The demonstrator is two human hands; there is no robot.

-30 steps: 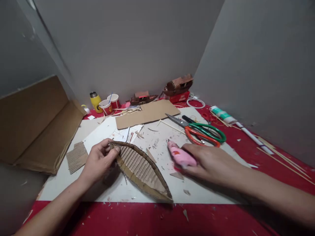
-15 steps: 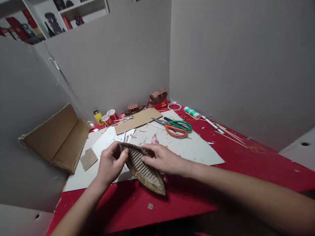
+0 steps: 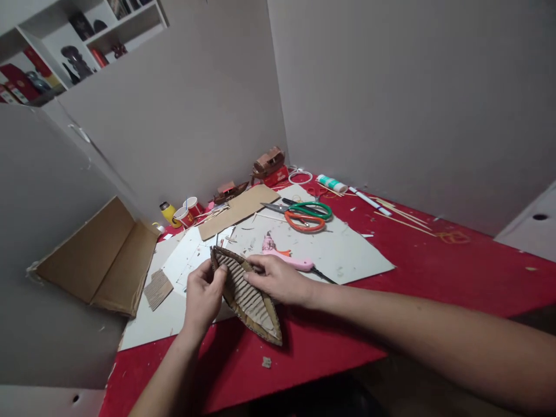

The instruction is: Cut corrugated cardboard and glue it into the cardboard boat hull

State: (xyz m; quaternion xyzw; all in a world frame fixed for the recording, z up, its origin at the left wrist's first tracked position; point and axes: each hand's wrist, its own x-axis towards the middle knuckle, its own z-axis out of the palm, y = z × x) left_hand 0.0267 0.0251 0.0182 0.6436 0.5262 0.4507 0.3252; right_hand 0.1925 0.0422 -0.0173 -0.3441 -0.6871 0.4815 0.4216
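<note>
A boat-shaped hull of corrugated cardboard (image 3: 248,296) is held just above the red table (image 3: 434,272), near its front edge. My left hand (image 3: 204,296) grips the hull's left wall, thumb on its rim. Across from it, my right hand (image 3: 274,279) pinches the right wall with fingers curled over the edge. A pink glue gun (image 3: 286,258) lies on the white board (image 3: 347,255) just behind my right hand, free of both hands.
Green and orange scissors (image 3: 306,215) lie on the white board. A flat cardboard sheet (image 3: 238,209), paper cups (image 3: 187,212), a yellow bottle (image 3: 168,212) and small model boats (image 3: 267,162) stand at the back. A folded cardboard box (image 3: 98,258) leans at left. Skewers (image 3: 403,217) lie at right.
My right hand let go of the pink glue gun and took hold of the hull's right side. The hull came nearer the table's front edge, and the view drew back and upward.
</note>
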